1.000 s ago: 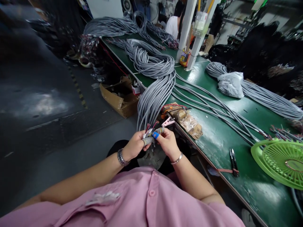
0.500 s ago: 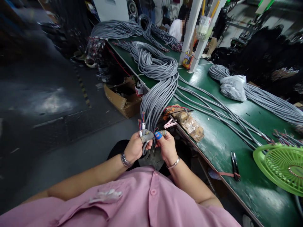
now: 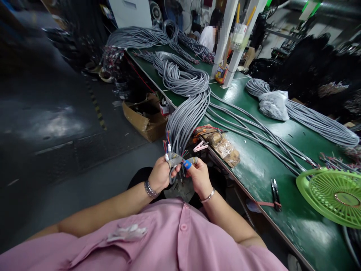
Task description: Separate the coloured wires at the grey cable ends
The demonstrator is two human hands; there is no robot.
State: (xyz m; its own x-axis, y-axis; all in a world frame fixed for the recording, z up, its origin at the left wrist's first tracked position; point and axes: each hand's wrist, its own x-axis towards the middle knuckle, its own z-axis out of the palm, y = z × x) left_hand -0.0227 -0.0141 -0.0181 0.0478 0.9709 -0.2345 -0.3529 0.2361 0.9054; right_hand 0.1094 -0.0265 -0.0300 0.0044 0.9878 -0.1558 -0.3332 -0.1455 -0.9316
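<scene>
My left hand (image 3: 160,174) is closed around the ends of grey cables (image 3: 184,116) that hang off the edge of the green table (image 3: 254,165). Coloured wire tips (image 3: 167,141) stick up above that fist. My right hand (image 3: 199,175), with blue tape (image 3: 187,164) on one finger and grey tape on another, pinches the cable ends right beside the left hand. Both hands are held together above my lap, left of the table edge.
A large grey cable bundle (image 3: 180,75) lies coiled along the table. Black snips (image 3: 275,192), a green fan (image 3: 334,195), a white plastic bag (image 3: 273,105), a pink clip (image 3: 200,146) and a taped block (image 3: 224,148) rest on it. A cardboard box (image 3: 145,118) stands on the floor. Another person (image 3: 210,35) sits at the far end.
My hands have drawn slightly closer to my body. The coloured wire tips now stand upright above my left fist instead of leaning right.
</scene>
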